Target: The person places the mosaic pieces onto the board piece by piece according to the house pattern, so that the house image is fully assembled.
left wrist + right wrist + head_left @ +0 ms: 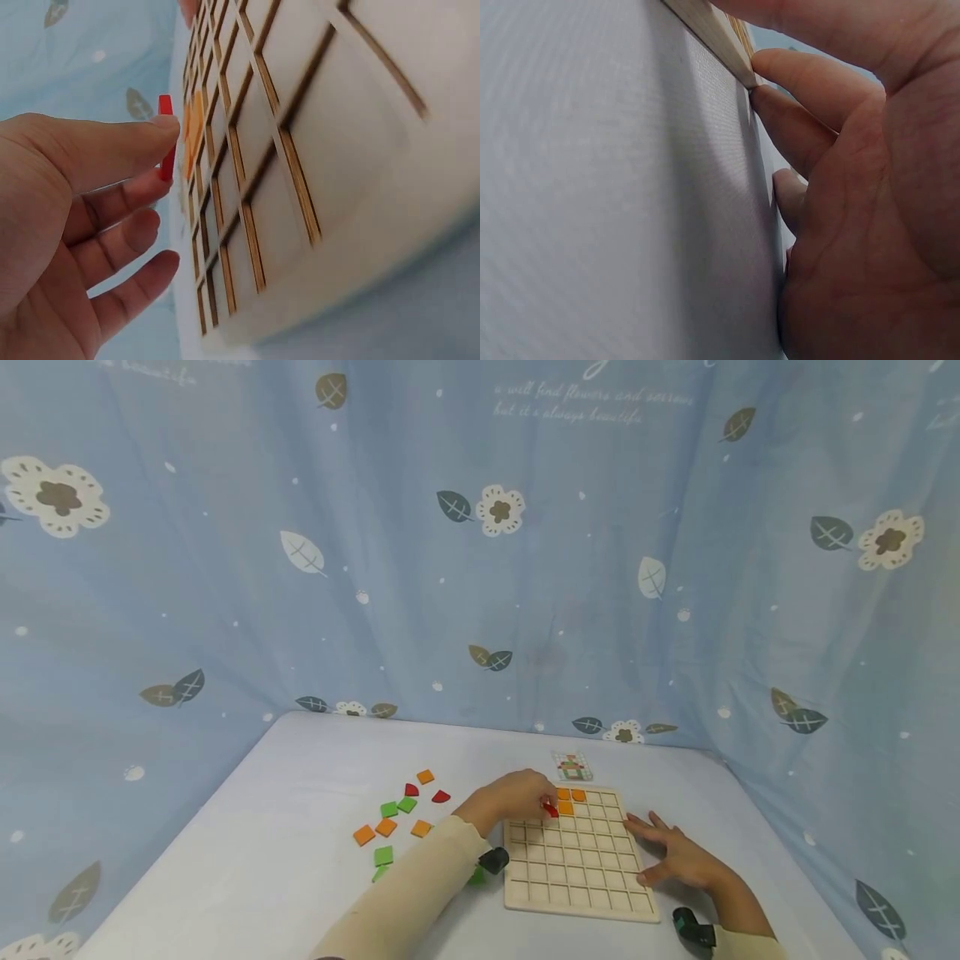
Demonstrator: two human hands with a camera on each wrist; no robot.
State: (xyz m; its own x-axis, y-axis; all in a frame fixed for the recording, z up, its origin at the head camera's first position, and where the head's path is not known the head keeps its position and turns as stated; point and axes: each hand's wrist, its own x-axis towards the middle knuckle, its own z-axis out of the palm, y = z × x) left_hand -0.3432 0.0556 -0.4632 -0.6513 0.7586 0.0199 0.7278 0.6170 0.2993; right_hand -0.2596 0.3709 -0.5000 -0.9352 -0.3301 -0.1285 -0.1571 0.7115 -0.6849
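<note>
Blue flower-printed curtain [405, 585] behind and beside white tabletop [292, 827].

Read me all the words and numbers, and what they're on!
"find flowers and sorrows": blue cloth curtain with flowers and leaves; the line's start is unclear.
"but it's always beautiful": same curtain, just below.
Elsewhere on it: writing blurred or cut off.
Small white printed picture card: too small to tell.

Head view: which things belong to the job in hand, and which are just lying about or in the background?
Job:
left hand, pinching red piece
board
right hand, touching its edge
orange tiles on the board
probably loose tiles
probably card

Background:
table
curtain
wrist cameras
</note>
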